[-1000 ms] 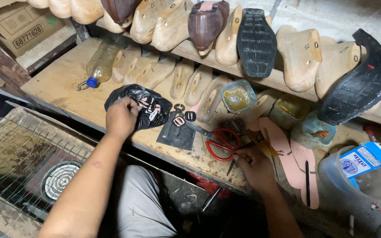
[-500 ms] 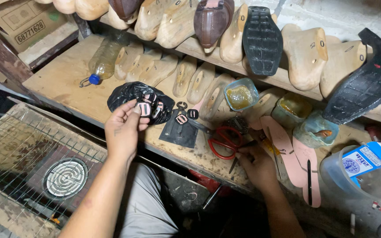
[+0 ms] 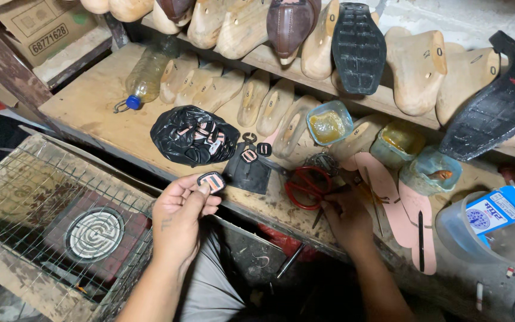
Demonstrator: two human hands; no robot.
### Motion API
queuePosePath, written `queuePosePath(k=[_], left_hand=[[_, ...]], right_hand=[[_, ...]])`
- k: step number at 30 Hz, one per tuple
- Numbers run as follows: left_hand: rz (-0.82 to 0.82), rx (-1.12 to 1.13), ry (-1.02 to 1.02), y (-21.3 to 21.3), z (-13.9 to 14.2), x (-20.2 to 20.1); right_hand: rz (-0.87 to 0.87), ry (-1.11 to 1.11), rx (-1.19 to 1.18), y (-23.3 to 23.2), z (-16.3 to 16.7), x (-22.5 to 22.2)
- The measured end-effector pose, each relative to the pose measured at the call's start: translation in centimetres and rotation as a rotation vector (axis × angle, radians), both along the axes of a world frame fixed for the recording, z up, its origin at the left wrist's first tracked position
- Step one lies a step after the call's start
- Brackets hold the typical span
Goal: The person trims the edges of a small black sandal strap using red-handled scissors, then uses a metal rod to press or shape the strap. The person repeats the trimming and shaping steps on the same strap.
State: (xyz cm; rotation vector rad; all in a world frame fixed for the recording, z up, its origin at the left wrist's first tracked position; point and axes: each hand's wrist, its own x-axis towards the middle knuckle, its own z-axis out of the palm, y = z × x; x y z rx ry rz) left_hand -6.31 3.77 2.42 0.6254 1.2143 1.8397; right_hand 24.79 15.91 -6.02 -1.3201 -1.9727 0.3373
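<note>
Small black-rimmed pink buckle piece (image 3: 211, 181) is pinched by left hand (image 3: 180, 217) fingertips, right hand (image 3: 346, 217) rests loosely curled beside red-handled scissors (image 3: 305, 186); grip edges only, keep it flat.

Bare wooden bench (image 3: 90, 113) lies open left of the crumpled black plastic bag (image 3: 192, 136); rightward, red-handled scissors (image 3: 306, 186), pink insoles (image 3: 397, 206) and glue-filled plastic tubs (image 3: 329, 122) crowd the surface.

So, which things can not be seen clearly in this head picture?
- Black plastic bag: its crumpled folds hide most of what lies inside.
- Small black buckle: the left hand fingers cover its lower part.
- Right hand: what its fingertips touch is in shadow; cannot tell.
- Clear plastic jug: partly hidden by a blue and white box.
</note>
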Motion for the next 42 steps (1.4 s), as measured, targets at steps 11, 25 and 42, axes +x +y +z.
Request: queuePosePath(k=[11,25,42], left_hand=[[-0.054,0.036,0.236,0.7,-4.1,2.2],[-0.165,0.115,0.545,6.2,-15.2,8.9],[-0.254,0.071,0.751,5.6,-14.1,6.7]], right_hand=[[0.009,-0.133,0.027,0.3,1.6,-0.4],[0.002,0.007,0.083,-1.5,0.9,-1.8],[-0.205,-0.115,0.250,-2.0,0.0,-4.2]])
